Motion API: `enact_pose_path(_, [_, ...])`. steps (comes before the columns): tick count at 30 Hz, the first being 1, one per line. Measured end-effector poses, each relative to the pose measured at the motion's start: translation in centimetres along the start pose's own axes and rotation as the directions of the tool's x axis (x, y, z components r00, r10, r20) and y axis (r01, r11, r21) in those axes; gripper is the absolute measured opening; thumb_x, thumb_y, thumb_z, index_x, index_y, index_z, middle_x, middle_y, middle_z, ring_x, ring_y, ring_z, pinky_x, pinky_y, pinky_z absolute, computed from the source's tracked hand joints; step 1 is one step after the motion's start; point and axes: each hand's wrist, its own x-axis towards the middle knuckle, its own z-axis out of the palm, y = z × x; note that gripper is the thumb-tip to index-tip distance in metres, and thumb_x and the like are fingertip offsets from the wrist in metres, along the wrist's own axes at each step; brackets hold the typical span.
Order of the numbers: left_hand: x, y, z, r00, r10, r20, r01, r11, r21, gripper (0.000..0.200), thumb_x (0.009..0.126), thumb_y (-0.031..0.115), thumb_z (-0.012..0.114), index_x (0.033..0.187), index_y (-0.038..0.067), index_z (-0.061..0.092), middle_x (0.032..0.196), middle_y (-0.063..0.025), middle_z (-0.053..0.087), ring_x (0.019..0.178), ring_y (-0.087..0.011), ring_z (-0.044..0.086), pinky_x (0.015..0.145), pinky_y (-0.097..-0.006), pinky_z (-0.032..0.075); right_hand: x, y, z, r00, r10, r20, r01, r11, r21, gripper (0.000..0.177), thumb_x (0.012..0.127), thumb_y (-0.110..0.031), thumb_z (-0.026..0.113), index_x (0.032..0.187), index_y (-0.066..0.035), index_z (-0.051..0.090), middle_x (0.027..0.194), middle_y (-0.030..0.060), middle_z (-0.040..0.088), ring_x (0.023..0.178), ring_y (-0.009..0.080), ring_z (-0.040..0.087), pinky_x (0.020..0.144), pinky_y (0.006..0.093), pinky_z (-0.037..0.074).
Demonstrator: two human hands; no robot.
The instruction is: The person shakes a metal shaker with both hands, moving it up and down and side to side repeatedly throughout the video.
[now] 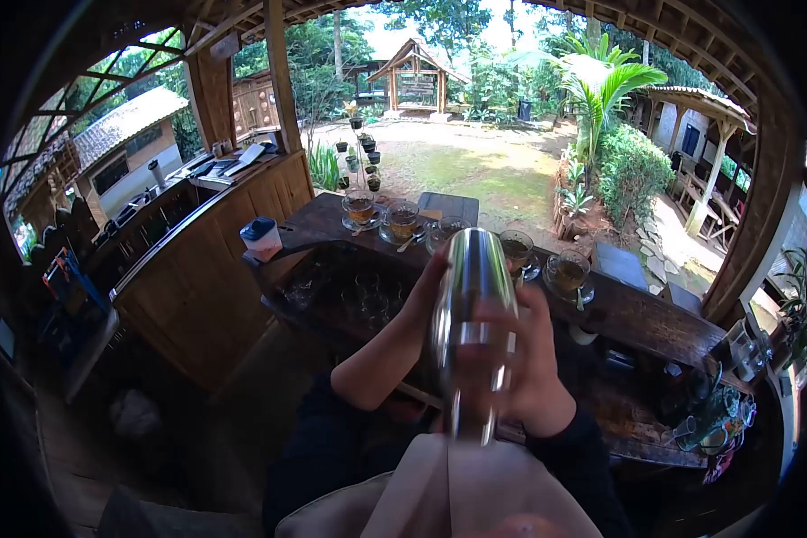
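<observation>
Gripping a shiny metal shaker with both hands, in front of the torso, at the near side of the dark wooden bench. Left hand: grip closed on the shaker's left side, toward the far end, fingers partly hidden behind the metal. Right hand: grip closed on its right side, lower down, blurred. Shaker slants, far end toward the bench; lower part smeared, exact tilt unclear.

Row of glass cups on saucers along the bench beyond the shaker: first cup and second cup left of it, third cup partly covered by it in view, fourth cup and fifth cup to the right. Brownish contents visible in several. Spoon on the fifth cup's saucer. Plastic tub, dark lid, at the bench's left end. Clear glasses in the shadowed lower section, left of the hands. More glassware at lower right, too dim to sort. Wooden counter at left, papers on top. Garden and small hut behind.
</observation>
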Motion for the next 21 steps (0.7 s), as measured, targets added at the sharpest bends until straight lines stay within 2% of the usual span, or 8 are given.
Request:
enact_pose_path(1, [-0.2, 0.3, -3.2, 0.955, -0.295, -0.009, 0.271, 0.889, -0.369, 0.046, 0.090, 0.045, 0.051, 0.119, 0.009, 0.051, 0.112, -0.0116, 0.059, 0.100, -0.0235, 0.061, 0.087, -0.0405, 0.052, -1.0, 1.9, 1.8, 0.984, 0.124, -0.125, -0.131, 0.990, -0.054, 0.047, 0.062, -0.030, 0.078, 0.099, -0.005, 0.064, 0.109, 0.0165, 0.060, 0.100, 0.0294, 0.059, 0.089, 0.0354, 0.046])
enact_pose_path(3, [0.4, -2.1, -8.1, 0.828, 0.261, -0.496, 0.003, 0.883, 0.470, 0.036, 0.095, 0.032, 0.039, 0.116, 0.006, 0.053, 0.107, -0.0113, 0.061, 0.096, -0.0233, 0.062, 0.082, -0.0381, 0.054, -2.1, 5.1, 4.6, 0.600, 0.790, -0.127, -0.729, 0.605, 0.320, 0.053, 0.061, -0.025, 0.078, 0.103, 0.002, 0.061, 0.110, 0.0165, 0.061, 0.101, 0.0346, 0.059, 0.087, 0.0396, 0.046])
enact_pose_path(7, [0.5, -2.0, -3.2, 0.962, -0.258, -0.090, 0.208, 0.905, -0.372, 0.041, 0.092, 0.037, 0.044, 0.119, 0.006, 0.052, 0.111, -0.0157, 0.059, 0.096, -0.0239, 0.062, 0.083, -0.0367, 0.053, -0.7, 0.1, -0.6, 0.956, 0.285, -0.065, -0.290, 0.954, -0.082, 0.029, 0.074, -0.020, 0.066, 0.101, -0.010, 0.066, 0.109, 0.0079, 0.062, 0.103, 0.0252, 0.061, 0.096, 0.0420, 0.039])
enact_pose_path(8, [0.8, -2.9, 2.8, 0.882, -0.042, -0.469, 0.142, 0.973, 0.180, 0.049, 0.089, 0.044, 0.049, 0.121, 0.006, 0.051, 0.116, -0.0198, 0.056, 0.100, -0.0281, 0.061, 0.082, -0.0383, 0.054, 0.0, -2.1, -2.2, 0.995, 0.085, -0.057, -0.088, 0.995, -0.054, 0.024, 0.078, -0.019, 0.062, 0.101, -0.014, 0.065, 0.108, 0.0031, 0.063, 0.104, 0.0234, 0.060, 0.098, 0.0433, 0.037])
enact_pose_path(11, [2.6, -4.4, 3.1, 0.838, 0.073, 0.541, -0.255, 0.929, 0.269, 0.066, 0.086, 0.047, 0.058, 0.137, 0.015, 0.031, 0.123, -0.0213, 0.049, 0.114, -0.0381, 0.052, 0.085, -0.0544, 0.050, -0.8, -4.6, -4.0, 0.879, -0.431, -0.205, 0.432, 0.901, -0.044, 0.019, 0.084, -0.018, 0.054, 0.099, -0.021, 0.065, 0.103, -0.0070, 0.065, 0.108, 0.0223, 0.059, 0.096, 0.0447, 0.037])
enact_pose_path(16, [2.4, -7.1, -2.0, 0.965, -0.262, -0.002, 0.237, 0.876, -0.421, 0.057, 0.086, 0.051, 0.056, 0.118, 0.005, 0.046, 0.111, -0.0156, 0.055, 0.105, -0.0259, 0.058, 0.088, -0.0393, 0.052, -5.2, 1.8, -3.6, 0.980, 0.049, -0.193, -0.040, 0.998, 0.053, 0.032, 0.075, -0.029, 0.067, 0.101, -0.011, 0.064, 0.103, 0.0090, 0.064, 0.102, 0.0300, 0.060, 0.086, 0.0444, 0.045])
enact_pose_path(18, [3.4, -10.2, -6.8, 0.900, 0.097, -0.424, -0.197, 0.960, -0.200, 0.054, 0.088, 0.049, 0.051, 0.117, 0.003, 0.049, 0.108, -0.0150, 0.059, 0.095, -0.0238, 0.062, 0.083, -0.0387, 0.053, -7.1, 4.0, -1.7, 0.708, 0.674, -0.211, -0.628, 0.738, 0.247, 0.050, 0.064, -0.034, 0.073, 0.101, -0.002, 0.062, 0.105, 0.0153, 0.061, 0.102, 0.0366, 0.057, 0.086, 0.0498, 0.045])
enact_pose_path(21, [5.1, -11.8, 2.4, 0.955, -0.107, -0.276, 0.015, 0.948, -0.318, 0.049, 0.091, 0.044, 0.049, 0.117, 0.002, 0.049, 0.106, -0.0142, 0.060, 0.096, -0.0255, 0.062, 0.082, -0.0368, 0.053, -5.7, 1.1, -7.1, 0.891, 0.362, -0.272, -0.332, 0.931, 0.153, 0.038, 0.070, -0.028, 0.069, 0.100, -0.006, 0.064, 0.106, 0.0095, 0.062, 0.105, 0.0309, 0.058, 0.089, 0.0452, 0.044])
